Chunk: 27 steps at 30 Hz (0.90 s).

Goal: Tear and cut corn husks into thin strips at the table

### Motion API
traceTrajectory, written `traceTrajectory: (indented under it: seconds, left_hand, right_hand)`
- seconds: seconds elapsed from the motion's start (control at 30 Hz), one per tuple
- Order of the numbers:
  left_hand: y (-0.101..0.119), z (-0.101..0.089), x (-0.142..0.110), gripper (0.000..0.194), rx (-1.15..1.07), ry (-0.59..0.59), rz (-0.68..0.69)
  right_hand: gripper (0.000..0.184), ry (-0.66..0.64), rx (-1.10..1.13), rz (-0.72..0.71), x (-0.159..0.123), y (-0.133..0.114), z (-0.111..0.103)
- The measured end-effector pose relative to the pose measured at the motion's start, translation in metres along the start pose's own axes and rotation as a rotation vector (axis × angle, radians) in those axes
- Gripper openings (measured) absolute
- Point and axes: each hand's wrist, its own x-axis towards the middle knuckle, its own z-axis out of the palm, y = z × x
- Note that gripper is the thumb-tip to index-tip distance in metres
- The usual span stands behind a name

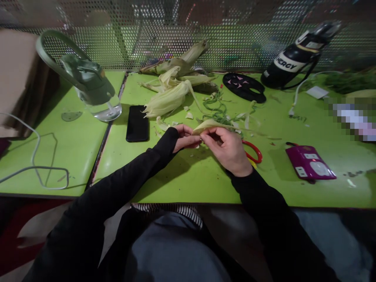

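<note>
- Husk strip (209, 124) lies between both hands, above the table (176, 178), roughly midway between the near edge and the far edge. It seems to be kept there so that both sets of fingertips can work on it in easy view.
- Left hand (187, 140) has its fingers gathered and its thumb pressed toward them, pinching the strip's left end, likely to steady it.
- Right hand (225, 148) pinches close beside it with thumb and forefinger, the other fingers curled in; the closeness of the two grips suggests fine control over a small spot. Exactly what the fingertips do is too small to tell.
- Husk pile (169, 100) sits by the far edge, just beyond the hands, probably to stay within reach while leaving the near edge open for the forearms.
- Green strands (216, 109) and pale scraps lie tangled between the pile and the right hand.
- Red handle (255, 152) shows beside the right hand, partly covered by it; the rest of the tool is hidden.
- Black phone (137, 124) lies flat left of the hands, apart from the strip.
- As for looks, the strip is pale yellow-green, thin and leaf-like, broader near the fingers and tapering toward the table's right edge.
</note>
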Motion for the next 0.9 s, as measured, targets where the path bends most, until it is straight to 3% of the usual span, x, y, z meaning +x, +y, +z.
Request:
traceTrajectory:
  seconds: [0.17,0.3,0.43,0.63,0.73,0.9]
  left_hand:
    - [-0.003,0.0,0.004,0.02,0.083,0.026,0.056]
    - [-0.003,0.001,0.007,0.023,0.035,0.063,-0.031]
    - [0.003,0.002,0.003,0.02,-0.047,0.038,-0.128]
    - [0.009,0.005,-0.004,0.017,-0.034,0.019,-0.146]
    - [0.006,0.005,-0.004,0.016,-0.008,0.014,-0.117]
    - [-0.003,0.003,0.002,0.018,0.169,0.01,0.051]
  right_hand:
    - [0.016,0.033,0.098,0.027,-0.001,-0.004,0.004]
    - [0.018,0.062,0.153,0.041,0.0,-0.002,0.005]
    - [0.01,0.003,0.124,-0.046,0.001,0.0,0.002]
    - [0.009,-0.031,0.014,-0.089,0.002,-0.002,-0.004]
    - [0.012,0.016,-0.017,-0.054,0.001,-0.001,-0.003]
    - [0.015,0.021,0.014,-0.014,-0.001,-0.001,0.002]
